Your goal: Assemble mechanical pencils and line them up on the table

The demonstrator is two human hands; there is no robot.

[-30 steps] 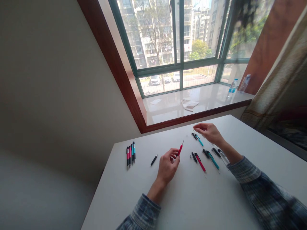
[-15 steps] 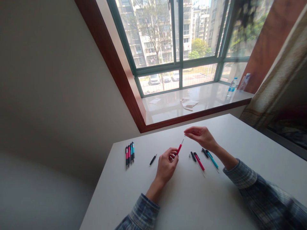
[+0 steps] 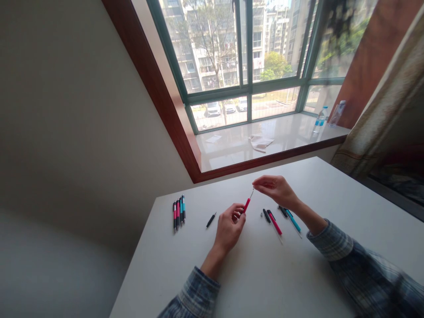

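Note:
My left hand (image 3: 230, 225) is closed round a red pen barrel (image 3: 246, 206), tilted up and to the right. A thin refill (image 3: 251, 194) sticks out of its upper end. At the refill's tip, the pinched fingers of my right hand (image 3: 273, 189) hold a tiny pen part (image 3: 253, 189), too small to tell its kind. On the table left of my left hand lies a black pen grip section (image 3: 211, 220). Beneath my right hand are a loose red barrel (image 3: 274, 222), a black section (image 3: 266, 215) and a teal barrel (image 3: 293, 220), with thin refills beside them.
Several assembled pens (image 3: 179, 214), red and teal with black grips, lie in a row at the left of the white table (image 3: 265, 278). A small loose bit (image 3: 261, 215) lies by the black section. Beyond the table, the windowsill (image 3: 228, 152) holds a cloth (image 3: 261, 143) and bottles (image 3: 319, 119).
My right hand has moved slightly left and brought the tiny part to the refill's tip. My left hand keeps its hold on the red barrel, almost still.

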